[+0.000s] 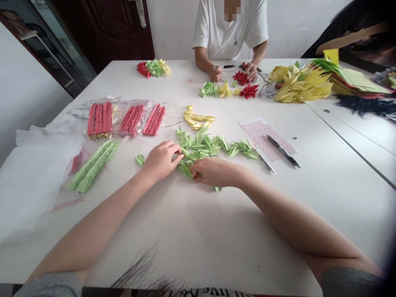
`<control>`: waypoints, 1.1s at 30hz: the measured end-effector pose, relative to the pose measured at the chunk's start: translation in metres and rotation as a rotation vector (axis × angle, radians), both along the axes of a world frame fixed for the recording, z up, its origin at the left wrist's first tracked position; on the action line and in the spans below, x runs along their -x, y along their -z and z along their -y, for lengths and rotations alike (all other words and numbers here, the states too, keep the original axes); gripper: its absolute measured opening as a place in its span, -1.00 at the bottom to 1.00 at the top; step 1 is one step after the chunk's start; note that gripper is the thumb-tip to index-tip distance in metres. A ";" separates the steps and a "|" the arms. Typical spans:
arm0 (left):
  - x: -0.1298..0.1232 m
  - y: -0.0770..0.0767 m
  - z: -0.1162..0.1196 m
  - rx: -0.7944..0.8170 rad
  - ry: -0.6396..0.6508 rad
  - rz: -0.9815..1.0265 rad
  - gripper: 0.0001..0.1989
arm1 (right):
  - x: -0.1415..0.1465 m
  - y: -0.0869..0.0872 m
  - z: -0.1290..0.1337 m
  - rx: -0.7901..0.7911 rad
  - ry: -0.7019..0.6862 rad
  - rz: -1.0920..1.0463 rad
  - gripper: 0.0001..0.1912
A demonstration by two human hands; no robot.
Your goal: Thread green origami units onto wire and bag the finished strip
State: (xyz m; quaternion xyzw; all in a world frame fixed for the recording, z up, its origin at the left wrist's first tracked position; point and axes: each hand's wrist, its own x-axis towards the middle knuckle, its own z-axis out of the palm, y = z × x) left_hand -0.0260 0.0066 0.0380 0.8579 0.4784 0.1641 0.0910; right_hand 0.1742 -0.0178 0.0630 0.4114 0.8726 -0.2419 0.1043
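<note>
Green pile [202,142]: on the bench [235,243], in front of the wearer, between and beyond both hands. Leaf-like pieces, folded to points; some run in rows, as if linked. Pile spread and uneven. Judged partway: folding done, arrangement loose.

Left hand [161,160]: at the pile's left edge, fingers bent, touching green pieces. Cannot tell whether its grip closes on one.
Right hand [213,171]: over the pile's near edge, fingers curled under; grip contents hidden, cannot tell.

Yellow pieces [195,122]: just beyond the pile, folded, small group.
White pen [262,159]: just right of the pile. Black pen [283,151]: further right, lying on a printed sheet [254,128], whose printed shapes look unfilled.

Green bundle [94,167]: left of the pile, compact, neatly rowed; looks more orderly than the pile.
Red packs [131,119]: beyond and left of the pile, three, in clear plastic; look done.

Person in white shirt [230,35]: across the bench, beyond the pile, hands at red stars [249,91]. Mixed cluster [154,68]: far left of them; red, green, yellow parts together, reads as assembled. Yellow stack [298,86]: far right beyond the pile, heaped.
</note>
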 end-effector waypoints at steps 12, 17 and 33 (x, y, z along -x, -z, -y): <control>0.002 0.017 0.002 0.176 0.262 0.095 -0.56 | -0.004 -0.016 -0.003 0.066 0.113 0.099 -0.90; 0.001 0.013 0.005 0.241 0.235 0.097 -0.62 | -0.023 -0.027 -0.007 0.048 0.228 -0.030 -0.70; -0.001 0.029 0.004 0.168 0.138 0.209 -0.78 | -0.011 -0.018 -0.011 0.140 0.276 -0.919 -0.40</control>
